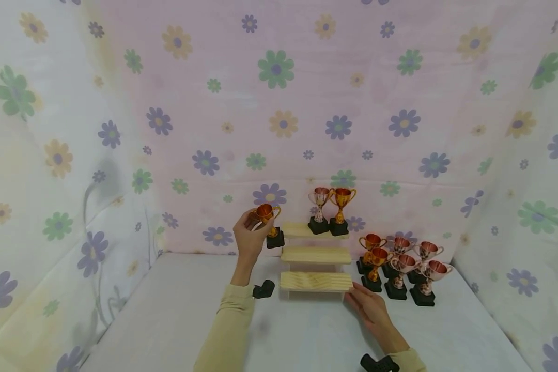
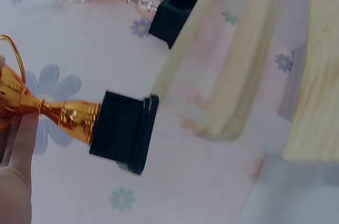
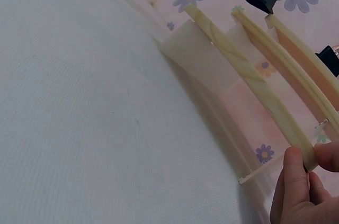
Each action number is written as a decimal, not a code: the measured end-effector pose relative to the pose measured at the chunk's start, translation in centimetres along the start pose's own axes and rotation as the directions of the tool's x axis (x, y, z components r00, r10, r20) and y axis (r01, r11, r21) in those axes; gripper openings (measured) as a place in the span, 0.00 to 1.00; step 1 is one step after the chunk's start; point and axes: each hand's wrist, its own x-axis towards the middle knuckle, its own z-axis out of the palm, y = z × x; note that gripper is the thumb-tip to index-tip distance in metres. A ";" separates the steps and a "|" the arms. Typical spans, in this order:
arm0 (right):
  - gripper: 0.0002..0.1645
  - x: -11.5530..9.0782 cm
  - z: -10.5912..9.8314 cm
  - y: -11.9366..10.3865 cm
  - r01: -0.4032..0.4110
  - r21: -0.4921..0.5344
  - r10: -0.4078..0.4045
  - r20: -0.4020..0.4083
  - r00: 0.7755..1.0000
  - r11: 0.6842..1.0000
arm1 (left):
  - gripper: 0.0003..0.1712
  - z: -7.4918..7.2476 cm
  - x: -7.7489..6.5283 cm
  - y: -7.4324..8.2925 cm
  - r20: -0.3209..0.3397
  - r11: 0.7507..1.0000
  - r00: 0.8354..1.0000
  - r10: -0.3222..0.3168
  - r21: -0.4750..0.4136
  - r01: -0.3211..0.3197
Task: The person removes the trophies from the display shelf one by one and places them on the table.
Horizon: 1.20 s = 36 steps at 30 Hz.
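A gold trophy cup point(image 1: 273, 230) on a black base is gripped by my left hand point(image 1: 250, 235), held in the air at the left end of a three-step wooden shelf's top board point(image 1: 292, 230). In the left wrist view the trophy's black base point(image 2: 123, 131) appears apart from the boards. My right hand point(image 1: 369, 310) pinches the right end of the lowest board point(image 1: 315, 281), thumb above and fingers below in the right wrist view. On the top board's right part stand a rose-coloured trophy point(image 1: 320, 206) and another gold trophy point(image 1: 341, 206), side by side.
Right of the shelf, several gold trophies point(image 1: 377, 261) and rose-coloured trophies point(image 1: 428, 279) stand close together on the white table point(image 1: 190, 320). The middle board point(image 1: 316, 254) lies between the top and lowest ones. Flowered cloth point(image 1: 242, 144) surrounds the table at the back and sides.
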 end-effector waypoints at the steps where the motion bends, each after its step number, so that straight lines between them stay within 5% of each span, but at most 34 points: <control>1: 0.36 0.0 0.0 0.0 -0.001 -0.001 0.001 -0.002 1.000 1.000 | 0.24 -0.4 -0.2 -0.3 -0.005 1.000 1.000 -0.005 -0.010 0.005; 11: 0.37 0.2 -0.1 0.0 -0.011 -0.005 0.011 -0.005 1.000 1.000 | 0.26 -3.8 -2.4 -2.5 0.019 0.995 0.996 -0.082 0.054 0.081; 20: 0.36 0.3 -0.2 0.3 0.021 0.001 -0.021 0.002 1.000 1.000 | 0.27 -4.9 -3.4 -6.1 0.085 0.967 0.971 -0.223 0.143 0.210; 28: 0.35 0.2 -0.1 0.4 0.033 0.002 -0.033 -0.004 0.999 0.999 | 0.28 -4.6 -2.4 -8.0 0.128 0.956 0.958 -0.255 0.180 0.231; 36: 0.35 0.4 -0.2 0.5 0.034 -0.001 -0.034 0.000 0.999 0.999 | 0.28 -4.5 -0.8 -8.7 0.163 0.921 0.926 -0.340 0.254 0.294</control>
